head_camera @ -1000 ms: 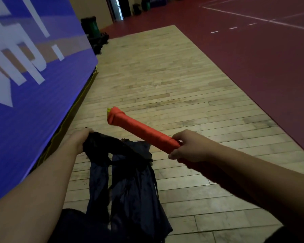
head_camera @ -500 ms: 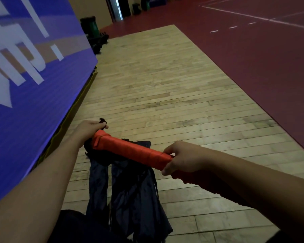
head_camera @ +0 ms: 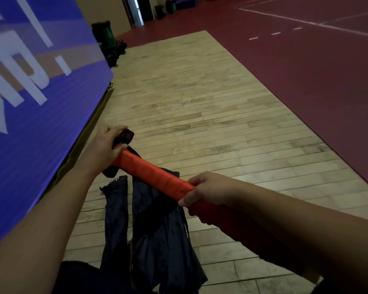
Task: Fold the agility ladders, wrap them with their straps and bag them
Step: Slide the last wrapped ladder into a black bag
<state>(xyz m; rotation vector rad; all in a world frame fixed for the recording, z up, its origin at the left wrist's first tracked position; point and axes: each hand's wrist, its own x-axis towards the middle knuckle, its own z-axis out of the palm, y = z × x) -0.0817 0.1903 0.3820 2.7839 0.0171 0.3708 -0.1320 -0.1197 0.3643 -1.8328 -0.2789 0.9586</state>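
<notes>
A blue banner (head_camera: 30,98) with large white letters fills the left side, standing along the edge of the pale wooden floor (head_camera: 200,102). Beside it the left hand (head_camera: 105,149) is curled round a bunched piece of the dark bag (head_camera: 153,230) – a knot of black fabric sticks out above the fingers – and the rest of the bag hangs slack below, down toward the person's lap. The far end of the folded agility ladder bundle (head_camera: 155,175), an orange-red roll wrapped tight in its strap, meets that hand at the bag's top; whether the tip is already inside the opening cannot be told. The bundle runs slantwise down to the right, lying across the front of the bag. The right hand (head_camera: 208,192) grips it round the middle, fingers closed underneath and thumb on top – the near end is hidden under the right forearm. Farther right the wood gives way to a dark red court floor (head_camera: 306,81) with white lines.
</notes>
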